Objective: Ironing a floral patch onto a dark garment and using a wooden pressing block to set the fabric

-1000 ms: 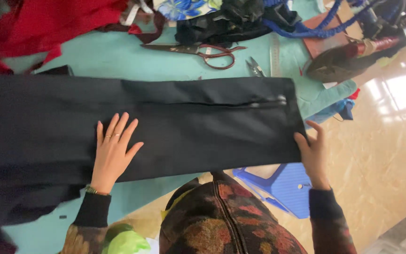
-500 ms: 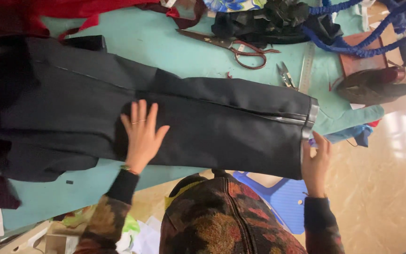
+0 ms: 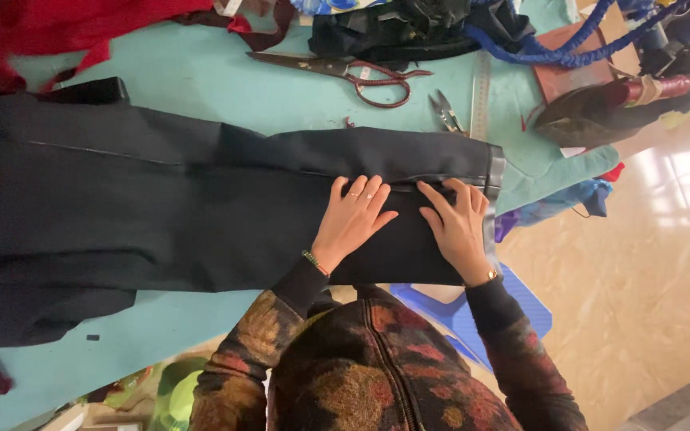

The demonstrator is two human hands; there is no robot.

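Left hand (image 3: 354, 217) and right hand (image 3: 458, 223) flat, fingers spread, gripping nothing, pressing black garment (image 3: 201, 199) near its hem on teal desk (image 3: 225, 92). Risk: uneven pressure shifts fabric, seam creases. Scissors (image 3: 345, 72), snips (image 3: 445, 112) lie farther off.

teal table (image 3: 201, 88) | black garment (image 3: 161, 207) | scissors (image 3: 345, 72) | snips (image 3: 446, 112) | ruler (image 3: 481, 96)

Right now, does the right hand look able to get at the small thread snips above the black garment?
Probably yes. The right hand lies flat on the black garment, and the thread snips lie just past its far edge on bare table, with nothing between.
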